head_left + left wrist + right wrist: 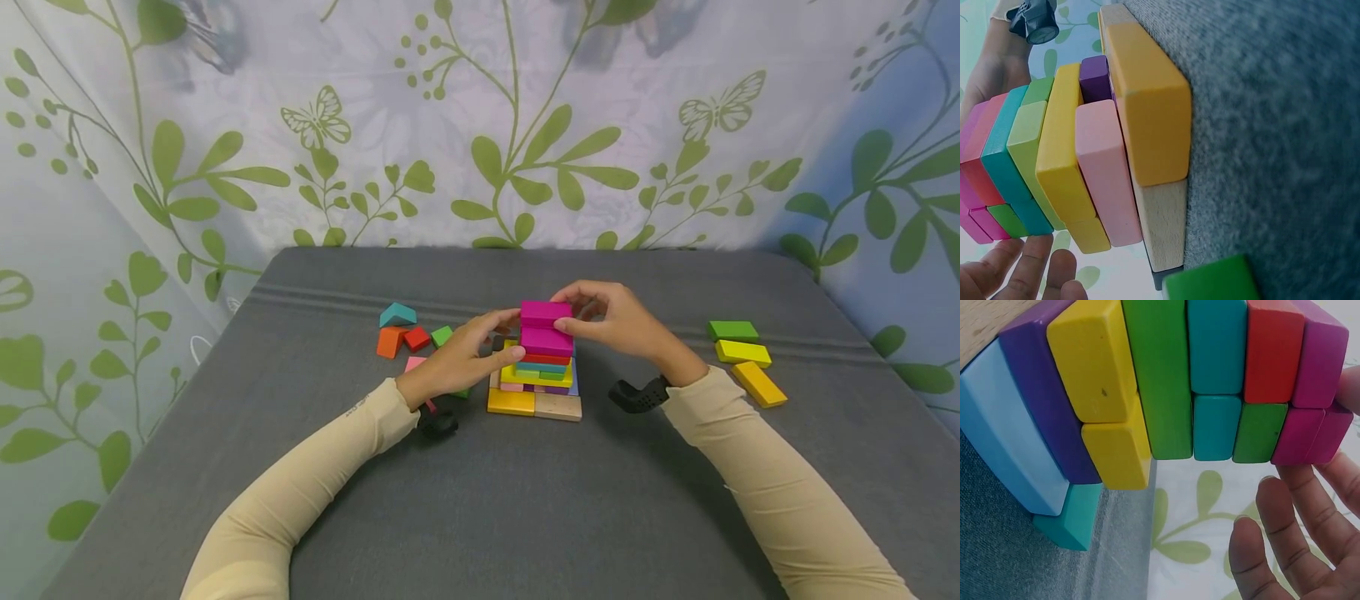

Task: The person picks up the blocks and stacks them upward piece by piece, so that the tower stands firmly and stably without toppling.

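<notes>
A stepped tower of colored wooden blocks (537,375) stands mid-table, wide at the bottom, with magenta blocks (546,315) on top. My right hand (611,317) pinches the top magenta block from the right, thumb at its front and fingers behind. The right wrist view shows those fingertips (1282,487) right at the magenta blocks (1322,353). On the tower's left side my left hand (476,346) has its fingers extended, thumb near the front corner. In the left wrist view its fingertips (1038,250) sit by the upper layers, beside the teal block (1007,137).
Left of the tower lie a blue triangular block (397,314), an orange block (390,342), a red block (417,337) and a green one (442,335), partly behind my left hand. Far right are a green block (733,331), a yellow one (742,353) and an orange-yellow one (759,384).
</notes>
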Action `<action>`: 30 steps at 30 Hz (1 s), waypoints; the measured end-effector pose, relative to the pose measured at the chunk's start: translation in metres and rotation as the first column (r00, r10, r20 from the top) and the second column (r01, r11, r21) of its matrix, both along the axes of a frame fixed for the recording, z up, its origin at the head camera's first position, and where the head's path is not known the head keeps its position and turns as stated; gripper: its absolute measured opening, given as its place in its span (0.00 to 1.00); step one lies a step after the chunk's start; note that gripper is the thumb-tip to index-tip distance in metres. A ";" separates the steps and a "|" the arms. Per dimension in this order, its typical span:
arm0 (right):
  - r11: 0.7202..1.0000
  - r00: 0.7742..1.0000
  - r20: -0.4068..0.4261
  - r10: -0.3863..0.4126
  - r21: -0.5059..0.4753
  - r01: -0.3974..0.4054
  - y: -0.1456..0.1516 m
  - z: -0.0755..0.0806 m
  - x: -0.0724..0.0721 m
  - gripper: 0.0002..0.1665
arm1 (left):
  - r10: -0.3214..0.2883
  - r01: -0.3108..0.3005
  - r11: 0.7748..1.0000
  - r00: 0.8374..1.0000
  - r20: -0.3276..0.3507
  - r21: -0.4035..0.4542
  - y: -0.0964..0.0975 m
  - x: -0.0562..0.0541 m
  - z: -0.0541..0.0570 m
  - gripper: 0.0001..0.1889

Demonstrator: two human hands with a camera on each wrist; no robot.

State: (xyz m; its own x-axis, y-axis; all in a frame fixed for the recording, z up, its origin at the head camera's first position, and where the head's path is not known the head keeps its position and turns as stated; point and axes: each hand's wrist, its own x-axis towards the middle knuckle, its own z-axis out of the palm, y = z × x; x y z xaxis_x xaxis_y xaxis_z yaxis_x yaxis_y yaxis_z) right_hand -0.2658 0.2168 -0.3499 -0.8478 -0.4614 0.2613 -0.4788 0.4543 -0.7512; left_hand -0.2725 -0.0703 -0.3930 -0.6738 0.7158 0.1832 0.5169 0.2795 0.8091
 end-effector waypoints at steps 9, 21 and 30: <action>1.000 0.999 0.033 -0.003 0.023 0.002 0.023 0.007 0.012 0.21 | 0.010 -0.010 1.000 1.000 -0.008 -0.014 0.000 0.001 0.001 0.49; 0.994 0.999 -0.014 -0.032 0.103 0.033 0.121 -0.008 0.035 0.14 | 0.018 -0.018 0.999 1.000 -0.015 -0.038 0.000 0.002 0.003 0.43; 0.963 0.988 -0.074 -0.136 0.223 0.150 0.186 -0.029 0.051 0.14 | 0.029 -0.029 0.998 1.000 -0.010 -0.049 0.000 0.004 0.004 0.36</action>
State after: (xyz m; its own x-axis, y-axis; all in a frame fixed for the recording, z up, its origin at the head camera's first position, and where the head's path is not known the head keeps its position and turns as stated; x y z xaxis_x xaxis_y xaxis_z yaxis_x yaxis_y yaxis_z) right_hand -0.2148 0.4025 -0.3793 -0.8960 -0.3893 0.2135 -0.4355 0.6767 -0.5936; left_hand -0.2686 -0.0699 -0.3894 -0.6931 0.7041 0.1543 0.5152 0.3342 0.7892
